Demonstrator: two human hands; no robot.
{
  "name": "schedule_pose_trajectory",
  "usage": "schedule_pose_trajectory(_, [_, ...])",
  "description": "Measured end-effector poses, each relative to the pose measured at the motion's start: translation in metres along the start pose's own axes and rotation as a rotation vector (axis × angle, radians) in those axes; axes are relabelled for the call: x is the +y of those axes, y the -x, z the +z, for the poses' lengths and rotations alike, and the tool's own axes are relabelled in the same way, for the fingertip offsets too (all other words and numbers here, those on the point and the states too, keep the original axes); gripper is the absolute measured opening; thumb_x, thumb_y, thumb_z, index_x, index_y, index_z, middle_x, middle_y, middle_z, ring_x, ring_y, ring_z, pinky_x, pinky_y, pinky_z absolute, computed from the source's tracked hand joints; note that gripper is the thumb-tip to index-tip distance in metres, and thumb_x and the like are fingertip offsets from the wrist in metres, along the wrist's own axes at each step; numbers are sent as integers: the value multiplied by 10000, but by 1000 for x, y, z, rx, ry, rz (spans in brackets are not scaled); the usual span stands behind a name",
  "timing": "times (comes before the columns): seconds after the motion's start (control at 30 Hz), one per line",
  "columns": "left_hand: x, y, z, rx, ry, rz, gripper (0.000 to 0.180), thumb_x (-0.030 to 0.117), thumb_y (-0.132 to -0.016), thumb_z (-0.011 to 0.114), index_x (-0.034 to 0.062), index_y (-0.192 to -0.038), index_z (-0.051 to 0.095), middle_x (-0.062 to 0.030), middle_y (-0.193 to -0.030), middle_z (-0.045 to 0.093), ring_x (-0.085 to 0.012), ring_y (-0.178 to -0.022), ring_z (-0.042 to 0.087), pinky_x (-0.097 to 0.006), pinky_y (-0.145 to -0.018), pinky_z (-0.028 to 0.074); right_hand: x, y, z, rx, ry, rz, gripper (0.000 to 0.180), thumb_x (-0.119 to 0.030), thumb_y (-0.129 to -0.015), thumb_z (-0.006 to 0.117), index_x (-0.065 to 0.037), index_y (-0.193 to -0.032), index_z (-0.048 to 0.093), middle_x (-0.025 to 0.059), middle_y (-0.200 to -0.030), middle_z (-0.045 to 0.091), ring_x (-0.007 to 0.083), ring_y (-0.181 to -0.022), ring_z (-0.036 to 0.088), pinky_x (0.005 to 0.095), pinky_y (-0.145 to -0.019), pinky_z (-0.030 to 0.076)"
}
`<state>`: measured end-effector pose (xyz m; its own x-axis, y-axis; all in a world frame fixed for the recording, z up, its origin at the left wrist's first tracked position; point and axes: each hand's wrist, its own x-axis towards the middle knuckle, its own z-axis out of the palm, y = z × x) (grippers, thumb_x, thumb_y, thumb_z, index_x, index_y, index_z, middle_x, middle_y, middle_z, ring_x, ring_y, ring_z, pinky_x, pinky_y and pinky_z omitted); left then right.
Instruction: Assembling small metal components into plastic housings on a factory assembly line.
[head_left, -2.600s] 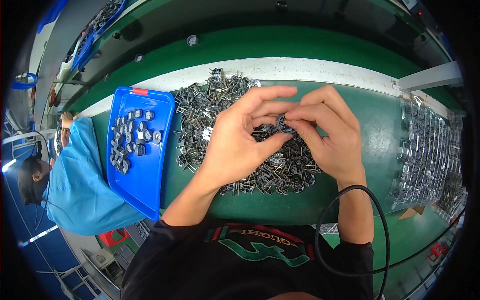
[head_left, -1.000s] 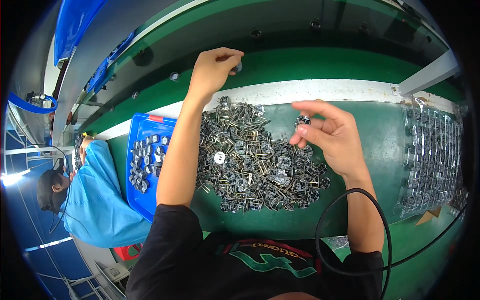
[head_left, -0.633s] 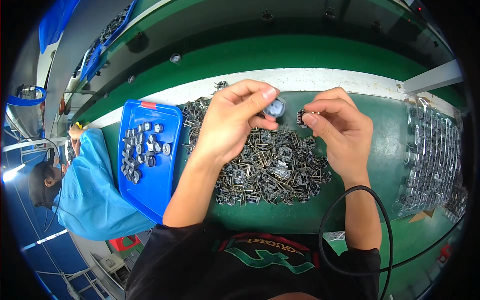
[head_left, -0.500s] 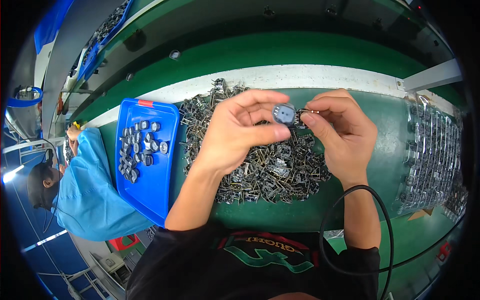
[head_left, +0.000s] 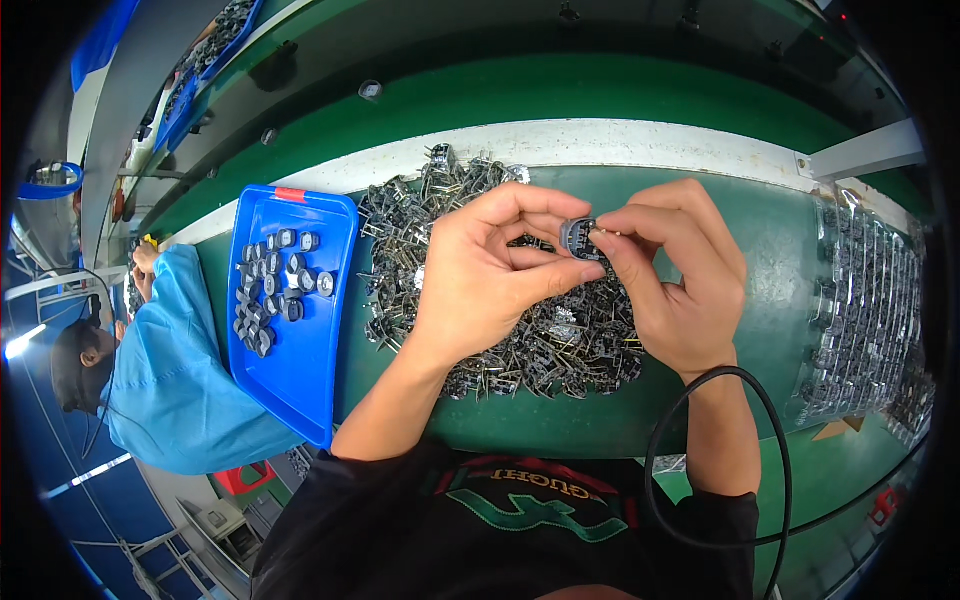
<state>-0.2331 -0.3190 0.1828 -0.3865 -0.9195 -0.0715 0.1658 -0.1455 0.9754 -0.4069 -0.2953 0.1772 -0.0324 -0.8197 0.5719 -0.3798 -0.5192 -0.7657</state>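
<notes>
Above a heap of small black parts with long metal pins (head_left: 560,340), my two hands meet. My left hand (head_left: 490,265) pinches a small grey round housing (head_left: 572,238) between thumb and fingers. Against its right side, my right hand (head_left: 685,265) holds a small black part with metal pins (head_left: 598,240), mostly covered by the fingertips. The two pieces touch; whether one sits inside the other I cannot tell. Left of my left arm, a blue tray (head_left: 290,385) holds several grey round housings (head_left: 270,285).
Clear blister packs of parts (head_left: 865,300) are stacked on the right of the green bench (head_left: 765,220). A dark and green belt (head_left: 470,95) runs beyond the white rail (head_left: 570,148), carrying scattered pieces. A co-worker in a blue top (head_left: 180,370) sits left. A black cable (head_left: 775,440) loops by my right forearm.
My hands have come together, and the grey housing has turned and now meets the pinned part. Pieces on the belt have shifted to the right.
</notes>
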Motion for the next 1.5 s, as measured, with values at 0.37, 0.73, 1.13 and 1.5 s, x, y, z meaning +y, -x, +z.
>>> schedule_pose_trajectory(0.37, [-8,-1,-1,-3,132,9,341,-137,-809,701,-84,-1137,624,-147,-1038,669,-155,-893,679,-236,-752,591,-3,6,8,6,-114,341,187,46,-804,721,-26,-973,690,56,-860,611,143,-715,635,255,-579,517])
schedule_pose_trajectory(0.73, [12,-19,-2,72,-47,13,234,-49,-853,695,-65,-1086,684,-74,-855,691,-117,-777,665,-232,-723,553,13,1,-6,-134,-331,454,199,-15,-869,673,-22,-1067,691,68,-876,618,150,-821,640,287,-733,525])
schedule_pose_trajectory(1.13, [20,-66,-16,167,-241,35,221,28,-889,675,-57,-1092,676,-93,-929,695,-139,-796,674,-260,-757,581,38,7,-16,-511,251,196,133,-220,-801,739,-91,-832,749,77,-750,620,285,-749,583,403,-762,456])
schedule_pose_trajectory(1.5, [-8,-212,-127,440,-1175,121,279,291,-811,737,85,-995,770,-92,-930,758,-206,-874,719,-316,-794,528,30,0,-20,-452,4,321,149,-59,-807,746,-19,-949,725,79,-772,652,164,-608,604,291,-577,485])
